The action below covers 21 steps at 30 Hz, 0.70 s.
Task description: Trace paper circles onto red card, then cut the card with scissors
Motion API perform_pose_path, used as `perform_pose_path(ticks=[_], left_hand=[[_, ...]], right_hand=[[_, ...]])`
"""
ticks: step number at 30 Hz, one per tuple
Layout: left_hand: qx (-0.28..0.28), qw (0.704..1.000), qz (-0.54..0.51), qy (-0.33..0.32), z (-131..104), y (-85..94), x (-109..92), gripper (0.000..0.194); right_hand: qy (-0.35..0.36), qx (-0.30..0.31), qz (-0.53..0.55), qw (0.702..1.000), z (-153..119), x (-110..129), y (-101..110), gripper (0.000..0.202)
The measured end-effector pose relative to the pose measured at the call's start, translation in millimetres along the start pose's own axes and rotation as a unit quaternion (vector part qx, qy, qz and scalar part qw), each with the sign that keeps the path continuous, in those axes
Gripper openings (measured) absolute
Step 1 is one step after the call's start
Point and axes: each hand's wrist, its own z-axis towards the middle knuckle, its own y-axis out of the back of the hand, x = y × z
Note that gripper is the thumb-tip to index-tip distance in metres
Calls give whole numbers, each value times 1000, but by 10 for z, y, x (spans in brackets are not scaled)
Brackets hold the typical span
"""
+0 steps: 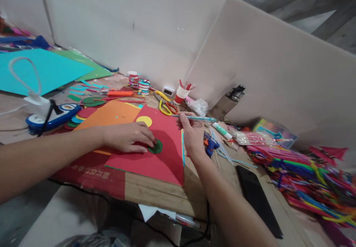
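Note:
My left hand [132, 137] reaches over a sheet of red card [167, 165]. Its fingers are spread, with the fingertips resting on a small dark green paper circle [157, 147] that lies on the card. A yellow paper circle [144, 121] lies just above that hand, near the card's top edge. My right hand [191, 130] is raised over the card's right side, closed around a slim light-blue pen [204, 119]. The pen is nearly level, its clear blue barrel pointing right. Orange card [107, 115] lies partly beneath the red card and my left forearm.
Behind the card are pliers [165, 107], a paper cup of red sticks [182, 94] and wrapped small cups. To the right are a glue stick [221, 130], a blue glue gun [211, 146], a black phone [258, 199] and colourful pipe cleaners [300, 169]. Stacked paper circles lie left.

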Motion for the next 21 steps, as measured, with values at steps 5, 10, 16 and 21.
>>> perform_pose_path(ticks=[5,10,16,21], left_hand=[[-7,999,19,25,7,-10,18,27],[-14,999,26,17,30,-65,9,28],[-10,999,49,1,61,-106,59,19],[-26,994,101,35,43,-122,116,22]], right_hand=[[-6,2,-14,1000,-98,-134,10,26],[-13,-20,5,1000,-80,-200,94,27],[-19,-52,2,998,5,-302,189,31],[-34,-29,-19,999,8,-494,133,30]])
